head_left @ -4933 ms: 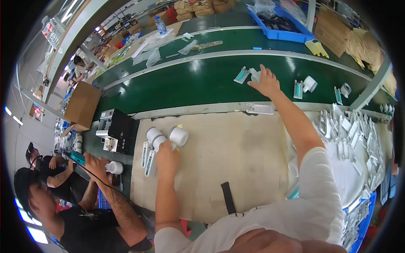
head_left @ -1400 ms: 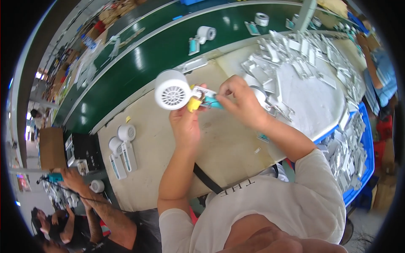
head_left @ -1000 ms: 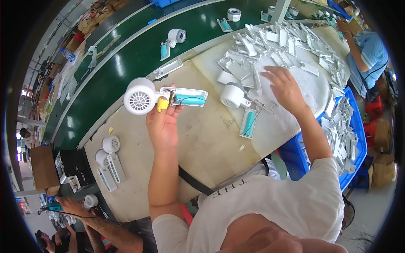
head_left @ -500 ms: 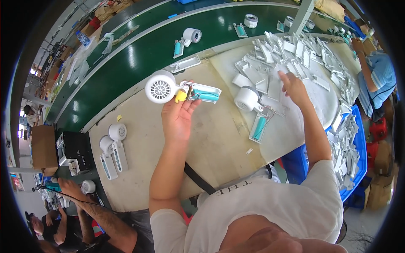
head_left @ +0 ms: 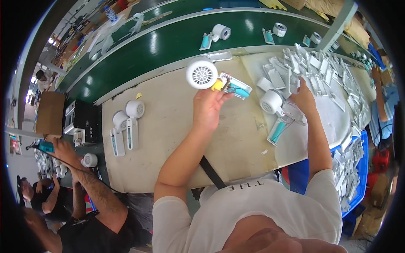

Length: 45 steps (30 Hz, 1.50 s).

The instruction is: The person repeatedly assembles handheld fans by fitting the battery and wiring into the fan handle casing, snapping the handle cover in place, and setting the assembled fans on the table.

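My left hand [head_left: 206,109] is closed around a white handheld fan [head_left: 201,75] and holds it up over the bench. The fan's handle is uncovered, showing a teal battery [head_left: 238,90], thin wires and a bit of yellow tape. On the right, my right hand [head_left: 304,100] pinches a white plastic handle cover [head_left: 292,82] at the near edge of a heap of such covers [head_left: 320,67]. Just left of that hand lies a second white fan [head_left: 271,102]; wires run from it to an open handle shell with a teal battery [head_left: 277,130].
Two more fans [head_left: 134,109] lie at the bench's left. Behind runs a green conveyor belt [head_left: 177,46] carrying several open fans. A blue bin [head_left: 363,162] full of covers stands at my right. At left, a co-worker's hand [head_left: 63,147] holds a teal power screwdriver [head_left: 45,146].
My right hand has moved from above the heap to a handle cover and closed on it. The fan stays in my left hand. The whole view has shifted.
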Each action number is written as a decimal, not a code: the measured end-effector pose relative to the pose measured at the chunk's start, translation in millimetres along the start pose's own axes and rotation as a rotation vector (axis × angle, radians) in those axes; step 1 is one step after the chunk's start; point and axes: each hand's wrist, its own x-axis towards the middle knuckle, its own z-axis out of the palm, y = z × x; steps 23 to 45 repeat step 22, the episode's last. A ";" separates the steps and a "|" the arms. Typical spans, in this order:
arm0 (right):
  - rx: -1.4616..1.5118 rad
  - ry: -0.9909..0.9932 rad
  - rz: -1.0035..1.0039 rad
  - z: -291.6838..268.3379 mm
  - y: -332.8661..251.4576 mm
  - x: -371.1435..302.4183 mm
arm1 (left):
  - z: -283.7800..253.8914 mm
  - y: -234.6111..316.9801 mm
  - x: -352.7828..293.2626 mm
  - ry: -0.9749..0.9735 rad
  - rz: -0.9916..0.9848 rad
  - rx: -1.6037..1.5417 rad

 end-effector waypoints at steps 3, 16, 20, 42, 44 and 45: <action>0.180 -0.055 0.049 3.9 4.1 13.7 | -1.5 4.2 -1.9 0.008 -0.008 0.003; 0.329 0.259 -0.896 -18.7 -167.1 -72.1 | -8.4 -1.4 1.6 0.121 0.096 -0.131; 0.316 0.230 -0.947 -14.2 -192.1 -75.8 | -8.5 6.1 3.5 0.101 0.156 -0.191; 0.403 0.174 -0.904 -11.0 -196.2 -73.4 | -9.6 5.3 3.1 0.154 0.170 -0.157; 0.403 0.174 -0.904 -11.0 -196.2 -73.4 | -9.6 5.3 3.1 0.154 0.170 -0.157; 0.403 0.174 -0.904 -11.0 -196.2 -73.4 | -9.6 5.3 3.1 0.154 0.170 -0.157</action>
